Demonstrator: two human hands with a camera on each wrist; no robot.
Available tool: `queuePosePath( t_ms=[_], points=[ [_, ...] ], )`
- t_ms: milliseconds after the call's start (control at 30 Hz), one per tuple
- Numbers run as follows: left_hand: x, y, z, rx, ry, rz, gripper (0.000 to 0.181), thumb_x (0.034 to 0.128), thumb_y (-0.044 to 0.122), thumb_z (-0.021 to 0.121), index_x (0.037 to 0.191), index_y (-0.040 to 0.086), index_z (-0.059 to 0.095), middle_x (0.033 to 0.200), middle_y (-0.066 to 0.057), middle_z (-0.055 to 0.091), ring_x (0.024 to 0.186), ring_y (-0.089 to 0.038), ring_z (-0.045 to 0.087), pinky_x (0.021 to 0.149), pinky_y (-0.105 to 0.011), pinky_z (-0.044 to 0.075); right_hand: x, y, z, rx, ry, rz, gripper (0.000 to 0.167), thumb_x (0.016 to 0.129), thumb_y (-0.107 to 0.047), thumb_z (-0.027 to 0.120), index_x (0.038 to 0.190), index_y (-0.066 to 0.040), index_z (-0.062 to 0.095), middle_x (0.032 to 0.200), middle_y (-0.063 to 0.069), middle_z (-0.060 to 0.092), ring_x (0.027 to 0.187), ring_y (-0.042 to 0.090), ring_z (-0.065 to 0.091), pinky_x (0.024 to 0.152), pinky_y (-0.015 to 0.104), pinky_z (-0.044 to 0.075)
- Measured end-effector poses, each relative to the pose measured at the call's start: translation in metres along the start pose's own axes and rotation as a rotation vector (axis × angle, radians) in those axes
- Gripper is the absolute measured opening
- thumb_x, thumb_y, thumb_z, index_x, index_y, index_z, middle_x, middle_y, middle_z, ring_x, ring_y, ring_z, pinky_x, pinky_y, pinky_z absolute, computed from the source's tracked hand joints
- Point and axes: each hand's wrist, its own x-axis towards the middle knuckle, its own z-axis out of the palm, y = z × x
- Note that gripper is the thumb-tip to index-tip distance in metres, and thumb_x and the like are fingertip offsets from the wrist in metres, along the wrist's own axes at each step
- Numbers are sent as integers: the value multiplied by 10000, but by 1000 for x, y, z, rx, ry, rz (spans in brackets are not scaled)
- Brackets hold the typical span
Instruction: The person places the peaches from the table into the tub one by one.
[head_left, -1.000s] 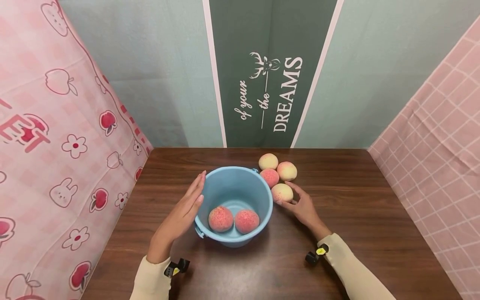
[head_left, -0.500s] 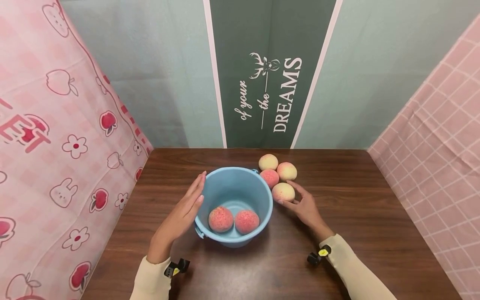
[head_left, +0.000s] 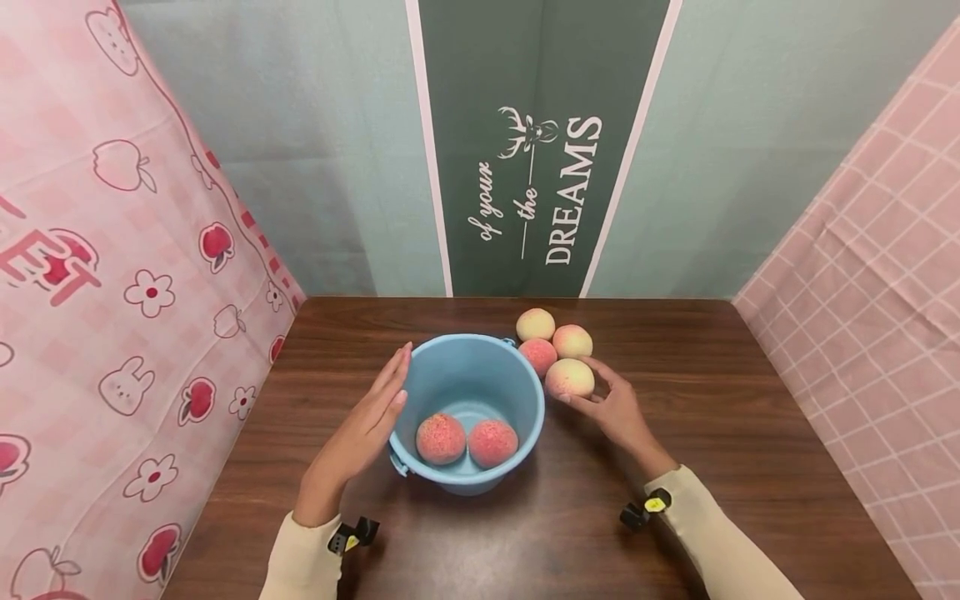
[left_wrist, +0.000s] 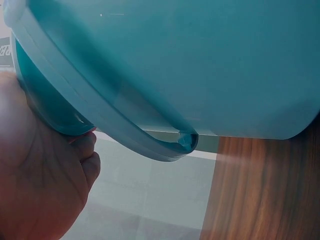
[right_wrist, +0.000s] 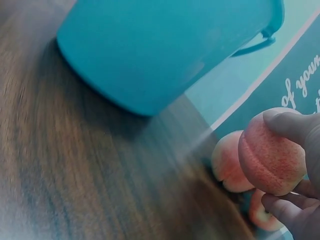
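A pale yellow and pink peach is between the thumb and fingers of my right hand, just right of the blue bucket. In the right wrist view this peach shows its red, creased side and looks raised off the table. My left hand rests with straight fingers along the left rim of the bucket. The left wrist view has that hand beside the bucket's wall and handle, its fingertips partly hidden. Two red peaches, one left and one right, lie inside the bucket.
Behind the held peach sit a red peach and two paler ones, one at the back and one to the right. The brown wooden table ends at printed cloth walls on three sides.
My right hand, gripping the peach, has shifted slightly right and away from the bucket, the peach rising a little. The left hand and bucket have stayed in place.
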Motion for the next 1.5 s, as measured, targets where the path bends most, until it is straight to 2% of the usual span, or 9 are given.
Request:
queuePosePath(
  t_ms=[267,467,533,700,933,1067,1233,1500],
  points=[
    [0,-1,1,6,3,1,634,1084,113,414,1641,177,118,1709,40,69,1563,-190,75,1190,-563,213,-1,-15,-2,42,-15,-30,763,796,-230,893,1462,-125,536,1473,142,509,1293,339,517,940,338,540],
    [2,1,0,0,8,3,629,1084,102,413,1640,161,125,1707,57,62,1563,-187,71,1197,-560,198,-2,-29,-5,65,-18,-39,755,803,-228,888,1466,-148,537,1456,119,528,1266,339,540,957,430,529],
    [2,1,0,0,5,3,631,1084,102,413,1641,165,123,1710,30,68,1563,-190,70,1195,-564,200,-3,-33,-6,64,-18,-34,759,802,-229,889,1469,-151,536,1463,124,524,1276,352,534,959,451,523],
    [1,0,1,1,3,-1,633,1085,107,413,1641,174,118,1711,18,70,1563,-189,70,1194,-565,204,-6,-47,-7,39,-17,-22,771,790,-276,898,1466,-178,542,1485,104,513,1311,348,518,955,432,522],
    [0,0,0,3,4,-4,628,1087,114,411,1640,176,119,1701,99,55,1561,-174,71,1199,-551,198,-11,-60,-6,25,0,-24,760,785,-291,901,1451,-166,555,1474,111,522,1324,352,506,950,448,525],
    [-1,-1,0,1,3,-3,627,1087,112,409,1640,172,118,1701,98,57,1562,-174,68,1201,-550,194,-12,-66,-6,19,18,-25,760,777,-306,906,1446,-189,564,1462,101,541,1304,342,531,967,460,517],
    [-1,-1,0,1,0,-4,621,1090,121,405,1640,166,120,1701,98,54,1561,-175,70,1201,-553,196,-14,-73,-6,21,25,-22,756,785,-249,902,1456,-187,559,1468,97,538,1277,341,552,986,488,512],
    [-2,-2,1,0,-2,2,622,1091,126,405,1640,174,118,1706,66,61,1562,-181,73,1199,-558,199,-16,-84,-6,54,38,-47,780,785,-247,902,1477,-184,547,1488,20,538,1283,286,565,973,346,526]
  ],
)
